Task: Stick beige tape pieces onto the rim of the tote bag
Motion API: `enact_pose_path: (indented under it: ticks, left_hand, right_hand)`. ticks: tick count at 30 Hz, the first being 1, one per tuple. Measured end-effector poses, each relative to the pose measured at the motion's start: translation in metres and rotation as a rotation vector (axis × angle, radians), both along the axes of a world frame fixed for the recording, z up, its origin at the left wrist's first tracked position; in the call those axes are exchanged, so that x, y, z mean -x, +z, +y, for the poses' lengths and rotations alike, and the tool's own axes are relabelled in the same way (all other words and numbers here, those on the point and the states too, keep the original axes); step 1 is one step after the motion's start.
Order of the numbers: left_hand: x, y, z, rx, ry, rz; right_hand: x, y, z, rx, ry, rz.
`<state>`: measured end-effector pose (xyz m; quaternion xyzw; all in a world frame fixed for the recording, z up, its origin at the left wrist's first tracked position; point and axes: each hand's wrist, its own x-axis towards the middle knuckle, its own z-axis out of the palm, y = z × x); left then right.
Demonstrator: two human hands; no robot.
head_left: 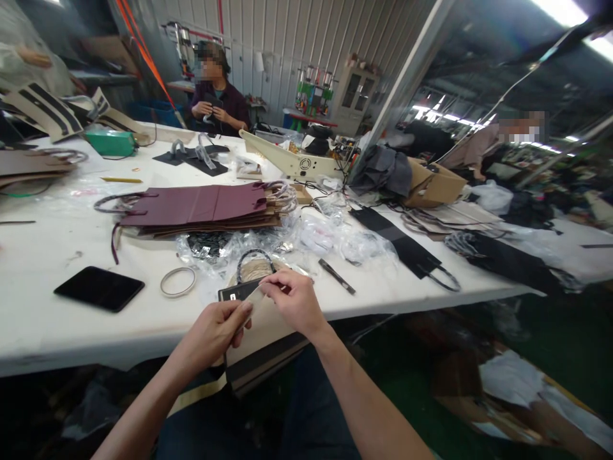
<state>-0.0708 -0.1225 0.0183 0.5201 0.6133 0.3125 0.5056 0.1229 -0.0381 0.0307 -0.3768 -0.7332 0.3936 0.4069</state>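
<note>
My left hand (pixel 215 329) is closed, with the thumb pressed on one end of a small pale flat strip (pixel 257 296). At the strip's far end are the pinched fingertips of my right hand (pixel 297 299). Below both hands, a cream and black bag panel (pixel 263 329) hangs over the table's front edge towards my lap. A dark braided handle (pixel 256 253) rises from its black top band, beside a bundle of beige cord (pixel 253 271). My hands hide part of the panel.
A phone (pixel 99 289) and a tape roll (pixel 177 282) lie to the left. Burgundy bag panels (pixel 201 206) are stacked behind clear plastic wrapping (pixel 330 236). To the right lie a slim dark tool (pixel 336 276) and black panels (pixel 397 243). A co-worker (pixel 218 96) sits across the white table (pixel 96 338).
</note>
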Motion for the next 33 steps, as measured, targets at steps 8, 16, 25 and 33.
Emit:
enact_pose_path:
  ticks: [8, 16, 25, 33]
  left_hand:
    - [0.025, 0.005, 0.063, 0.014, -0.213, 0.491]
    - [0.03, -0.005, 0.089, 0.179, -0.307, 0.406]
    - [0.03, -0.004, 0.093, 0.275, -0.24, 0.378]
    - [0.03, -0.008, 0.094, 0.302, -0.211, 0.356]
  right_hand:
    - [0.009, -0.057, 0.025, 0.187, -0.181, -0.025]
    - [0.011, -0.069, 0.022, 0.09, -0.22, -0.163]
    - [0.017, -0.062, 0.017, 0.018, -0.204, -0.235]
    - [0.017, -0.061, 0.017, -0.075, -0.261, -0.446]
